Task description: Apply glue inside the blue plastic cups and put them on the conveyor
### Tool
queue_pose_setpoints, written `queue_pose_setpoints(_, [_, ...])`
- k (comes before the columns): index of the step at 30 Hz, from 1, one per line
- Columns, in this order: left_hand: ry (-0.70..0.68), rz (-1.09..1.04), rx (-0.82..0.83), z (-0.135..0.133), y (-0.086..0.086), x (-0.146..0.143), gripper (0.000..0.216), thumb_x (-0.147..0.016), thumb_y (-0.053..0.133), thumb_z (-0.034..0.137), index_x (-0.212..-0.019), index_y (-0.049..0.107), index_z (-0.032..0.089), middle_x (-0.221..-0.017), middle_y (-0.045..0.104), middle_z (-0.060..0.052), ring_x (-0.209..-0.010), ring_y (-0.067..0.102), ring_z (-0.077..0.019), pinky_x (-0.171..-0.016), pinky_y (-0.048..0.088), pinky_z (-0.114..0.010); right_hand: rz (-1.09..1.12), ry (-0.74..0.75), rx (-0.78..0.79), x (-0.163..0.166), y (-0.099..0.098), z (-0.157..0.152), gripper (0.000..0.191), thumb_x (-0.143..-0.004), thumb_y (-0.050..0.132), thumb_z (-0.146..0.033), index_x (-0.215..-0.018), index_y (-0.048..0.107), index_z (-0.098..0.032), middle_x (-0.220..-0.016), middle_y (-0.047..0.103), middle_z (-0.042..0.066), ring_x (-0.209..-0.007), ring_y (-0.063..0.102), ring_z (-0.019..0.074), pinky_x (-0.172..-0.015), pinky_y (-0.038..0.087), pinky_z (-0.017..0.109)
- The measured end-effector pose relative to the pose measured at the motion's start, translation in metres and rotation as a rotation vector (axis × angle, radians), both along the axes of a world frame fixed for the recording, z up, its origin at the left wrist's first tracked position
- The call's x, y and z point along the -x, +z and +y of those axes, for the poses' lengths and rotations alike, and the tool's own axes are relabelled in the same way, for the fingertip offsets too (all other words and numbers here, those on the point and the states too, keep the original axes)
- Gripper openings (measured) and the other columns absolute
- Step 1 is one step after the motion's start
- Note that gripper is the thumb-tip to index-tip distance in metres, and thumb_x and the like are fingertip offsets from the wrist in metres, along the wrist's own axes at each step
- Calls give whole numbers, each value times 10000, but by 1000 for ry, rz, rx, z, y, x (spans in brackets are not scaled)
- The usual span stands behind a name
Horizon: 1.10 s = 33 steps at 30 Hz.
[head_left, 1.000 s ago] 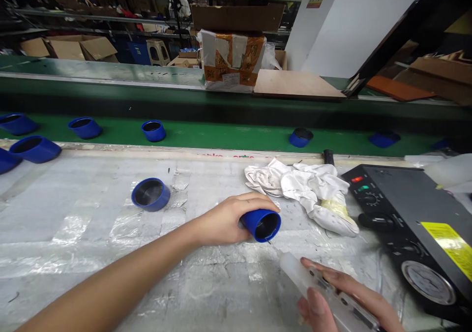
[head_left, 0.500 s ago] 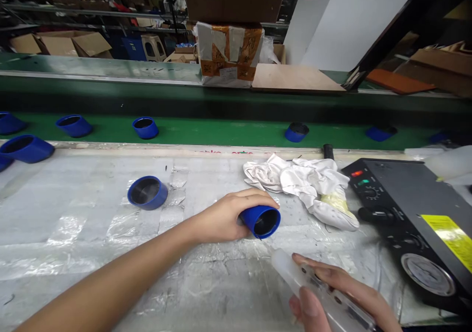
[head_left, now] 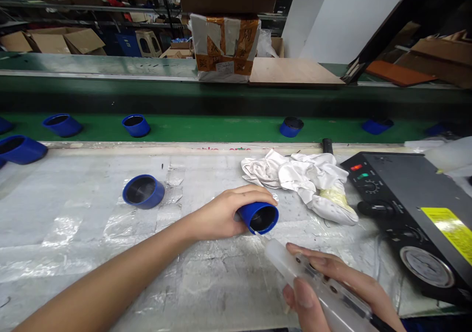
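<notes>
1. Left of the control box (head_left: 409,189), fingers of the left hand (head_left: 224,211) grasp a blue cup (head_left: 258,216), apparently tilted to expose its rim.
2. Nearer the control box, fingers of the right hand (head_left: 352,275) clasp a dispenser (head_left: 285,263), presumably steadying its tip.

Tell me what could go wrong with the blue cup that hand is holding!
The blue cup is tipped in the left hand, so it might slip. The thin tip of the dispensing syringe is right by its lower rim, so if the right hand wobbles, the tip could bump or scratch the cup.
</notes>
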<state>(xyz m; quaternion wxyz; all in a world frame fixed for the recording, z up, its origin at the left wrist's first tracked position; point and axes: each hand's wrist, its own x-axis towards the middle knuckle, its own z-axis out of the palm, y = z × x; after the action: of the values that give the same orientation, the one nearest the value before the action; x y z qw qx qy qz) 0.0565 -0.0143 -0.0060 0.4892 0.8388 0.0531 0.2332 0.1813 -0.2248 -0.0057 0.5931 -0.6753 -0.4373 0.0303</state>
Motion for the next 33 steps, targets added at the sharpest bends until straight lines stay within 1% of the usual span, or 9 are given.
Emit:
queue_pose_setpoints(3, [-3,-4,-5,0,-1,0,421,-944,737,122,-1357,730,205,-1468,754,-169,-1390,725,-304,-1216,570,-442,-24,54,-2,-8,-6,1,149,-960,877,-359,-1060,798,-282,-992,852,18,-889,859,250,-759,727,291])
queue_pose_setpoints(5, [-2,12,1,0,0,0,414,-950,741,130,-1357,734,209,-1475,752,-163,-1398,721,-300,-1224,566,-438,-8,77,30,-16,-17,0,189,-930,907,-416,-1019,804,-285,-923,834,16,-823,850,258,-683,722,296])
queue_pose_setpoints(7, [3,31,13,0,2,1,413,-949,751,136,-1353,740,219,-1483,751,-152,-1403,719,-299,-1229,564,-438,12,93,63,-25,-32,-2,214,-930,901,-466,-929,798,-278,-749,763,2,-625,786,225,-500,648,260])
queue_pose_setpoints(10, [4,50,25,0,3,1,427,-942,759,130,-1357,745,225,-1494,748,-143,-1411,714,-302,-1236,560,-437,28,142,88,-40,-54,-4,353,-944,874,-502,-722,717,-277,-515,573,-38,-362,562,148,-305,454,221])
queue_pose_setpoints(14, [-3,40,22,0,3,1,422,-950,767,143,-1364,742,222,-1495,744,-148,-1411,714,-304,-1230,564,-434,23,215,77,-59,-73,-3,542,-904,864,-657,-599,630,-275,-451,484,-39,-322,483,132,-287,419,237])
queue_pose_setpoints(17, [-6,19,11,0,2,1,411,-957,758,132,-1361,737,206,-1483,745,-157,-1402,718,-292,-1224,566,-421,19,238,75,-68,-77,-3,567,-935,845,-657,-583,627,-269,-462,501,-33,-338,501,125,-322,458,234])
queue_pose_setpoints(25, [-4,17,17,0,3,1,385,-966,761,151,-1344,741,218,-1466,756,-154,-1385,726,-296,-1218,568,-432,-23,145,63,-45,-63,-3,519,-981,830,-616,-647,662,-256,-516,586,-16,-358,546,131,-345,480,236])
queue_pose_setpoints(30, [5,41,24,0,3,1,405,-958,773,146,-1353,746,230,-1481,753,-144,-1403,718,-294,-1234,556,-433,-50,46,51,-21,-31,7,515,-1000,822,-583,-655,619,-260,-519,571,-28,-350,514,121,-327,455,245])
queue_pose_setpoints(33, [4,44,32,0,2,0,442,-937,781,119,-1361,749,238,-1485,753,-144,-1406,715,-304,-1230,557,-454,-53,-12,-3,-17,-7,14,415,-1049,768,-564,-802,645,-254,-653,667,-10,-413,584,132,-356,504,262])
